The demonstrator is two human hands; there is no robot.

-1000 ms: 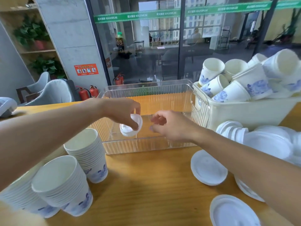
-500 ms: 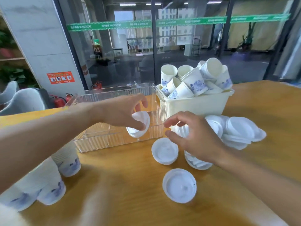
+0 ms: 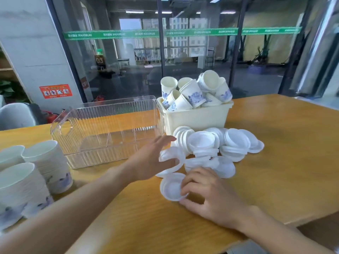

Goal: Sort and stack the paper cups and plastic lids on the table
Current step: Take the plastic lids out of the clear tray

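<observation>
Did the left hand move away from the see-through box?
Yes. The left hand was up in front of the clear box holding a lid; now it is lower and farther right, by the pile of lids.
</observation>
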